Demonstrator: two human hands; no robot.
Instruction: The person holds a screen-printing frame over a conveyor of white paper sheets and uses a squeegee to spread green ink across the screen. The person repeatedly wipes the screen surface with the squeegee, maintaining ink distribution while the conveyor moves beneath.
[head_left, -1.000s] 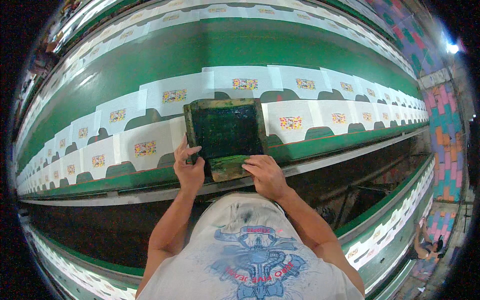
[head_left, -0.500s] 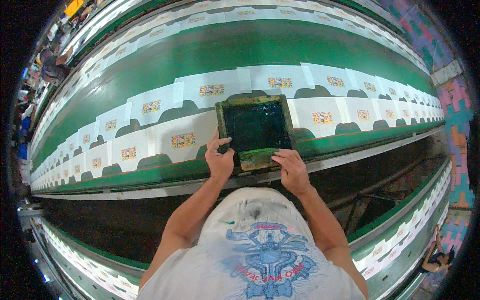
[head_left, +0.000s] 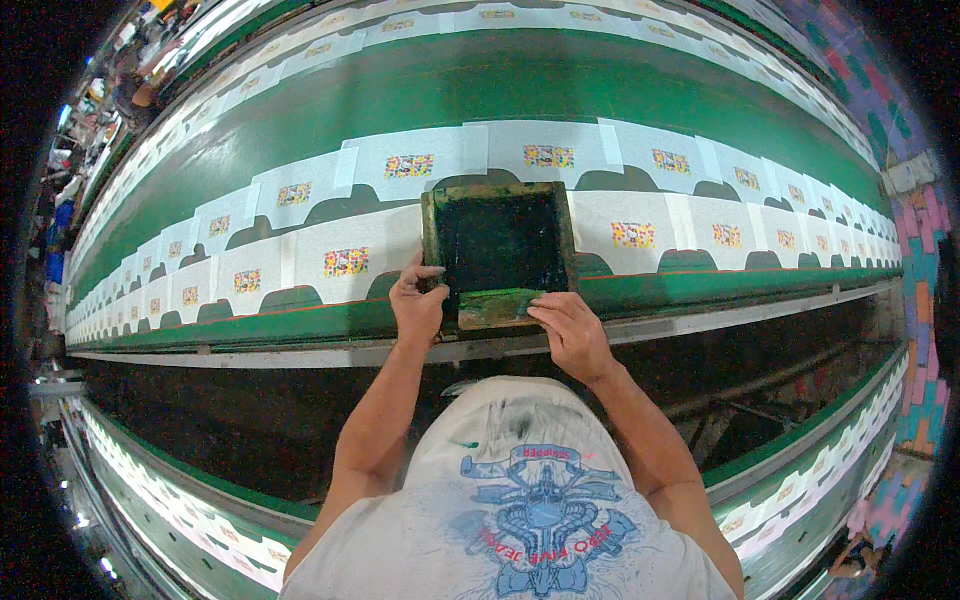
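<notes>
A small screen-printing frame [head_left: 431, 240] with wooden sides and a dark, nearly black inside lies over the near row of white fabric pieces. My left hand [head_left: 418, 303] is closed on the frame's near left corner, thumb and fingers bent round its side. Along the frame's near end lies a squeegee [head_left: 490, 311] with a worn wooden grip and a green-stained edge. My right hand [head_left: 570, 332] pinches the right end of that squeegee. Beside the frame, a fabric piece [head_left: 385, 280] on the left carries a small multicoloured print. Whatever is under the frame is hidden.
A long green printing table [head_left: 400, 95] bends across the view, bearing rows of overlapping printed fabric. Its pale metal rail [head_left: 300, 358] runs just in front of me. Behind me stands another table with fabric [head_left: 180, 520]. Coloured floor tiles [head_left: 915, 320] show at right.
The view has shifted slightly, so table and fabric appear a little further left and up. The frame looks a bit straighter to the fabric row. Both hands keep their holds.
</notes>
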